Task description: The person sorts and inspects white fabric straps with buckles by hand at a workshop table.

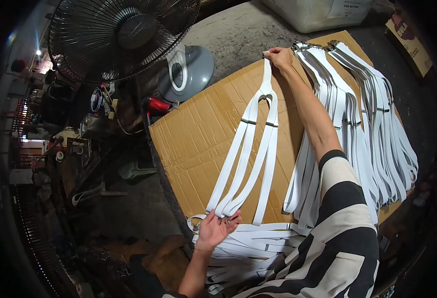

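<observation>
A pair of white elastic suspenders (261,141), Y-shaped with dark sliders, lies lengthwise on a cardboard sheet (198,144). At its far single end, my right hand (280,58) is closed, pinching the strap tip between thumb and fingers. My left hand (219,230) is palm up at the near looped ends, fingers apart and touching or just beside the loops. Beside my right forearm lies a stack of white suspenders (327,94) with metal clips at its top. Another stack (377,104) sits further right.
More white straps (258,243) are heaped along the near edge, partly behind my sleeve. A black fan (129,32) on a grey base (193,72) stands at far left. A red object (157,106) is by the cardboard corner. A plastic bin (318,12) and printed box (409,42) stand behind.
</observation>
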A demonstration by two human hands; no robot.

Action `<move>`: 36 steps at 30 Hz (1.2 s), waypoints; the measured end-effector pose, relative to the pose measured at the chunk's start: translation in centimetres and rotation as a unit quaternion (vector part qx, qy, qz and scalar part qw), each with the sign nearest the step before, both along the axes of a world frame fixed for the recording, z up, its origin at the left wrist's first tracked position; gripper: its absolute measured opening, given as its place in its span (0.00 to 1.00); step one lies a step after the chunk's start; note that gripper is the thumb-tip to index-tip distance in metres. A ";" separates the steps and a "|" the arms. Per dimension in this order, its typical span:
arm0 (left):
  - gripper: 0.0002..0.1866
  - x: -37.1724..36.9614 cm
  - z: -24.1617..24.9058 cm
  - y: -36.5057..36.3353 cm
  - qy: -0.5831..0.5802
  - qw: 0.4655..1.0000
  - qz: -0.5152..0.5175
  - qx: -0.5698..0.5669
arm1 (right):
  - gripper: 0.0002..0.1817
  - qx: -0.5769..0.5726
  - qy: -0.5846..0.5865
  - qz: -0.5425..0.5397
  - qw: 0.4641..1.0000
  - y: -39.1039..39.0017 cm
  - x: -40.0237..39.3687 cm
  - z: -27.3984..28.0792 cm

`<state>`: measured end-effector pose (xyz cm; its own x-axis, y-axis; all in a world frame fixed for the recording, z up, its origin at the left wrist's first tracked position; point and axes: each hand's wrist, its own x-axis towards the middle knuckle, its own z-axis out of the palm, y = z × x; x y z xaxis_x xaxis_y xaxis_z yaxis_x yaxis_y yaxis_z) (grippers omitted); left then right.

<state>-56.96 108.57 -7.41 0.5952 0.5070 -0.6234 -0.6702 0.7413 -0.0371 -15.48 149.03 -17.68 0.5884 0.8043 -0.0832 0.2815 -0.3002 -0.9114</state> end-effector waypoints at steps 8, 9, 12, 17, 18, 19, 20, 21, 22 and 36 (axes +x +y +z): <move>0.34 1.4 2.3 -7.2 -0.023 0.983 -0.158 -0.088 | 0.22 0.098 -0.035 -0.201 0.974 -2.2 -2.0 -0.6; 0.30 2.1 3.1 -6.7 0.055 0.956 -0.288 0.017 | 0.22 0.097 -0.037 -0.198 0.975 -4.0 -2.6 0.5; 0.19 5.9 5.0 -0.9 0.263 0.838 -0.370 0.303 | 0.17 0.089 0.139 -0.155 0.974 -10.3 -5.3 2.3; 0.18 14.9 1.4 17.4 0.595 0.551 -0.156 0.564 | 0.14 0.110 0.088 -0.156 0.978 -17.7 -10.3 3.0; 0.18 16.8 -0.4 20.3 0.612 0.500 -0.087 0.606 | 0.13 0.152 0.081 -0.144 0.974 -17.9 -10.9 2.3; 0.18 18.7 -1.8 22.6 0.622 0.460 -0.049 0.631 | 0.13 0.133 0.092 -0.121 0.979 -18.3 -11.1 2.8; 0.17 19.8 -3.0 24.3 0.631 0.419 -0.011 0.652 | 0.12 0.123 0.041 -0.114 0.985 -18.3 -11.2 2.3; 0.17 19.8 -4.2 25.5 0.631 0.420 -0.007 0.652 | 0.11 0.112 -0.008 -0.109 0.988 -18.2 -11.3 1.5; 0.17 19.9 -5.6 26.5 0.654 0.352 -0.091 0.664 | 0.11 0.113 -0.012 -0.108 0.988 -18.2 -11.2 1.5; 0.34 18.8 -8.5 25.2 0.669 0.124 -0.226 0.698 | 0.10 0.118 -0.147 -0.065 0.980 -18.9 -11.5 2.1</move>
